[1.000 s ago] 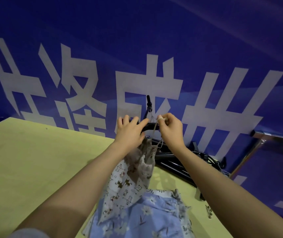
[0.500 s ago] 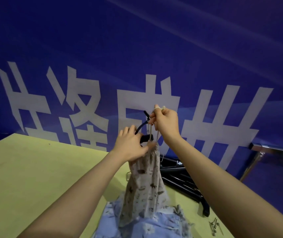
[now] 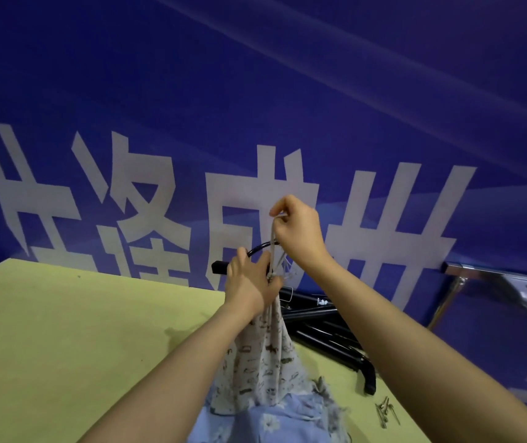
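A small beige printed garment [image 3: 262, 362] hangs from a black hanger [image 3: 220, 267] held above the yellow-green table [image 3: 64, 330]. My left hand [image 3: 249, 282] grips the hanger and the top of the garment. My right hand [image 3: 297, 231] is higher and pinches a thin beige strap [image 3: 271, 247] of the garment, pulling it upward over the hanger's curved hook [image 3: 260, 246]. The far side of the hanger is hidden behind my hands.
A light blue floral garment [image 3: 271, 423] lies on the table under the hanging one. A pile of black hangers [image 3: 329, 334] lies at the table's right end, with metal clips [image 3: 383, 410] near it. A blue banner with white characters [image 3: 255, 187] stands behind; a chrome rack [image 3: 495, 279] is at right.
My right hand has risen, drawing the strap up above the hanger's hook. My left hand has shifted its grip on the hanger, and the garment hangs higher off the table.
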Tool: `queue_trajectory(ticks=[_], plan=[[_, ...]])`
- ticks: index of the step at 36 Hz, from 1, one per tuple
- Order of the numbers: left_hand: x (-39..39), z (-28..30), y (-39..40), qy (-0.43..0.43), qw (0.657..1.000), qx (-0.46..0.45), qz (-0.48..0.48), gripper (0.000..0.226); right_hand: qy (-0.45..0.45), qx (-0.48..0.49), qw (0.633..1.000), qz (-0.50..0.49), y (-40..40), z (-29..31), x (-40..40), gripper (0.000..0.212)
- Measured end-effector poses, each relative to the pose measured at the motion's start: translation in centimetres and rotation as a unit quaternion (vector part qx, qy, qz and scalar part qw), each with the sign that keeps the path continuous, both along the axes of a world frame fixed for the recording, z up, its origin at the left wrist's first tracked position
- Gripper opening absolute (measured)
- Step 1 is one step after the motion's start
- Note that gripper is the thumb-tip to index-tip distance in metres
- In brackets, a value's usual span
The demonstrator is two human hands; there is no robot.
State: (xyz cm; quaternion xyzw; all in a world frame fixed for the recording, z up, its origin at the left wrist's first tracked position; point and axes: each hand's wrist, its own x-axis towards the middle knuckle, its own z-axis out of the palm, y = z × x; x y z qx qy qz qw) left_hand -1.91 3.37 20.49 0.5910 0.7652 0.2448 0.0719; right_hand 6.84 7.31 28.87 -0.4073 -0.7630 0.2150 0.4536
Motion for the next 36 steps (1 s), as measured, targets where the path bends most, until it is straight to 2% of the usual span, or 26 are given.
queue_trajectory(ticks=[2, 4, 8, 12, 18, 22, 26, 31, 33, 36], plan=[[0.5, -0.2, -0.1, -0.008, 1.000, 0.012, 0.009, 0.032, -0.026, 0.022, 0.999, -0.020, 0.1, -0.2, 0.2, 0.014], [1.0, -0.1, -0.3, 0.001, 0.999, 0.028, 0.018, 0.035, 0.000, 0.029, 0.999, -0.038, -0.1, -0.1, 0.7, 0.010], [2.2, 0.5, -1.1, 0.051, 0.995, 0.072, 0.040, 0.046, 0.095, -0.005, 0.994, -0.052, -0.7, 0.5, 2.5, 0.048], [4.3, 1.9, -1.7, 0.061, 0.992, 0.096, 0.049, 0.041, 0.207, -0.065, 0.976, -0.033, -1.8, 1.9, 5.1, 0.058], [9.1, 4.6, -2.5, 0.121, 0.984, 0.129, 0.034, 0.041, 0.307, -0.055, 0.949, 0.037, -3.7, 4.7, 10.2, 0.055], [14.0, 6.6, -3.0, 0.149, 0.982, 0.111, 0.034, 0.046, 0.341, -0.024, 0.940, 0.020, -5.0, 6.2, 15.5, 0.052], [18.4, 7.1, -3.9, 0.167, 0.979, 0.110, 0.024, 0.050, 0.305, 0.047, 0.951, -0.030, -6.0, 6.6, 20.3, 0.047], [23.5, 6.8, -4.9, 0.169, 0.979, 0.117, -0.006, 0.053, 0.217, 0.101, 0.969, -0.063, -7.5, 6.4, 26.6, 0.030], [25.8, 6.7, -5.4, 0.166, 0.978, 0.126, -0.004, 0.057, 0.182, 0.109, 0.973, -0.090, -7.9, 6.2, 29.0, 0.034], [29.0, 6.3, -5.9, 0.175, 0.975, 0.134, -0.006, 0.063, 0.159, 0.076, 0.975, -0.137, -8.5, 6.5, 32.4, 0.052]])
